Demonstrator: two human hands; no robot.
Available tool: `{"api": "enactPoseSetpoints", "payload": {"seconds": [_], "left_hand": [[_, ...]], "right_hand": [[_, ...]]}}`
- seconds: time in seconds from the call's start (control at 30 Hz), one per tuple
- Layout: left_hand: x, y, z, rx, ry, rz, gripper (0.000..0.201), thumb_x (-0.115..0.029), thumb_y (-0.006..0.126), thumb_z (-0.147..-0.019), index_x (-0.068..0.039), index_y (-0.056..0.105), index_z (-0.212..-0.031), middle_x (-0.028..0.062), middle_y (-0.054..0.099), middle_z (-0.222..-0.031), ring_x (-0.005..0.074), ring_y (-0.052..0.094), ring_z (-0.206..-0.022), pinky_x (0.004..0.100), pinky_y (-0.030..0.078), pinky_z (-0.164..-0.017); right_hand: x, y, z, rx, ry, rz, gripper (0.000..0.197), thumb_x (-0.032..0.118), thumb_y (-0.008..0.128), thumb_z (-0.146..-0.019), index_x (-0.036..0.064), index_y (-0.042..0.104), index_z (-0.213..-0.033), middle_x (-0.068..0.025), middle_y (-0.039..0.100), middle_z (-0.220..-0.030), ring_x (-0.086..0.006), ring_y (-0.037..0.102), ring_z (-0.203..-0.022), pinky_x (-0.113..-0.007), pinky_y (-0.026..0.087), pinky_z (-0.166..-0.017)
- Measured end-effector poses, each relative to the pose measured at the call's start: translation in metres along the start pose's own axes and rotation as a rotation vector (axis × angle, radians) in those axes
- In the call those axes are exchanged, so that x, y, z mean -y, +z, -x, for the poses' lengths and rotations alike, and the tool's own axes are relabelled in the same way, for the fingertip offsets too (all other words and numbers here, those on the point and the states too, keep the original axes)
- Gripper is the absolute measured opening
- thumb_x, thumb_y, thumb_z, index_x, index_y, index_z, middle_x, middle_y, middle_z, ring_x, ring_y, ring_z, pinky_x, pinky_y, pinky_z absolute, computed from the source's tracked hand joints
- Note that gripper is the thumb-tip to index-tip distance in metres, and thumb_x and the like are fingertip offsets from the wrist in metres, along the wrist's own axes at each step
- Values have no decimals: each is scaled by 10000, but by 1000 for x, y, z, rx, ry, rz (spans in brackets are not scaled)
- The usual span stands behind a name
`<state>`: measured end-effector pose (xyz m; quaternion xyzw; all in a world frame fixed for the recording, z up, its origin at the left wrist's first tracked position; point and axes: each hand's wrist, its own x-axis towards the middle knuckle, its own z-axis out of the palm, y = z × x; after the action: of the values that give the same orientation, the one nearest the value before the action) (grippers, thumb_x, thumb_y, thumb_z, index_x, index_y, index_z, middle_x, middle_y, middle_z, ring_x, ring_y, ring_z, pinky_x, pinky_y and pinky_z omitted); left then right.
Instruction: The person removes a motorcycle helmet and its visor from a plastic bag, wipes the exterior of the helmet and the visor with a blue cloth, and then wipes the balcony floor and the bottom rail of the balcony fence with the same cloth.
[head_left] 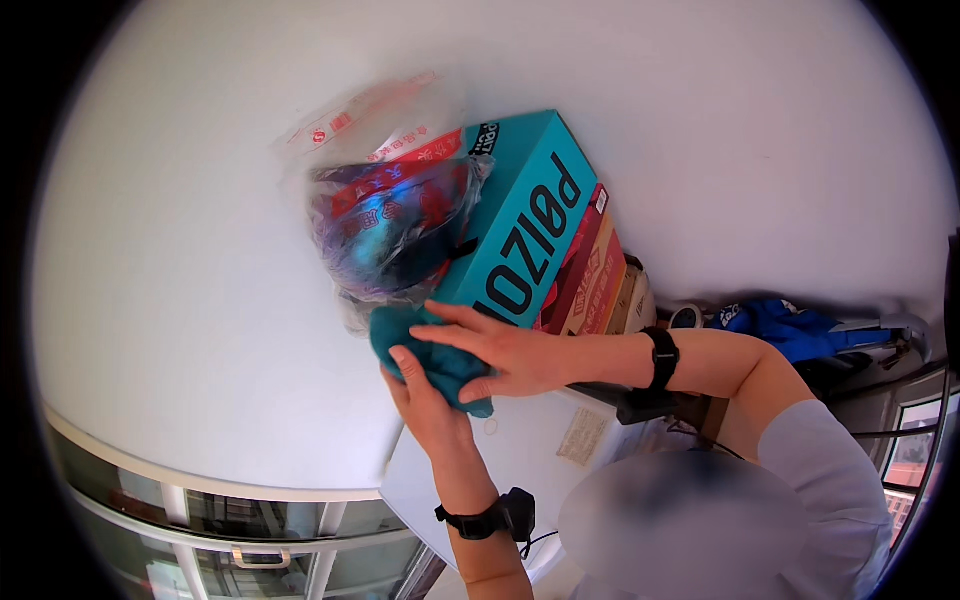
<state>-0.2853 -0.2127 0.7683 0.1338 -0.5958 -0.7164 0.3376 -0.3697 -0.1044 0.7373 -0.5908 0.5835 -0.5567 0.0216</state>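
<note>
A crumpled teal cloth is in my left hand, which grips it with the thumb on top and the other fingers mostly hidden beneath. My right hand rests on the cloth from the right, fingers stretched out and spread over it, thumb near its lower edge. Just beyond the cloth, a clear plastic bag with red print holds something dark, bluish and shiny. Close to the right fingers stands a teal box with large black lettering.
Red and tan boxes are stacked against the teal box. A white surface with a label lies below my hands. To the right are a blue fabric item and a small round white object. Glass-paned doors run along the lower left.
</note>
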Motion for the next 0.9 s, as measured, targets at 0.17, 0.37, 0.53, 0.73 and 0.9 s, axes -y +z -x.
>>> {"api": "enactPoseSetpoints", "payload": {"seconds": [0.17, 0.37, 0.53, 0.73, 0.9], "left_hand": [[-4, 17, -19, 275, 399, -607, 579, -448, 430, -943, -38, 373, -1348, 140, 394, -1345, 258, 420, -1197, 395, 368, -979], [4, -9, -69, -24, 720, -1442, 645, -292, 575, -880, -83, 274, -1411, 171, 221, -1466, 377, 271, -1316, 456, 269, -1054], [18, 0, -71, -50, 663, -1495, 690, -213, 566, -867, -97, 197, -1438, 181, 162, -1487, 406, 233, -1329, 451, 279, -1054], [23, 7, -75, -77, 601, -1547, 664, -173, 519, -878, -80, 176, -1440, 195, 169, -1481, 413, 268, -1313, 438, 345, -1015], [28, 4, -74, -88, 507, -1582, 646, -204, 484, -900, -71, 154, -1440, 228, 192, -1464, 412, 271, -1313, 439, 364, -999]], "right_hand": [[-24, -26, 7, -331, 109, -176, 380, -44, 540, -818, 85, 506, -1174, -114, 503, -1201, -285, 491, -1131, -347, 407, -937], [-95, -178, -66, -869, 104, 261, 255, 39, 540, -838, 62, 565, -1090, -138, 585, -1069, -302, 568, -985, -358, 447, -834], [-195, -246, -156, -367, 295, 738, 358, 136, 539, -843, 115, 518, -1200, -73, 450, -1307, -303, 502, -1126, -386, 436, -894], [-262, -219, -197, 359, 511, 1032, 452, 222, 488, -842, 165, 486, -1290, -13, 378, -1407, -291, 452, -1211, -408, 431, -938], [-241, -217, -197, 509, 603, 1211, 352, 167, 513, -825, 135, 598, -1166, -35, 496, -1282, -292, 477, -1162, -434, 455, -903]]}}
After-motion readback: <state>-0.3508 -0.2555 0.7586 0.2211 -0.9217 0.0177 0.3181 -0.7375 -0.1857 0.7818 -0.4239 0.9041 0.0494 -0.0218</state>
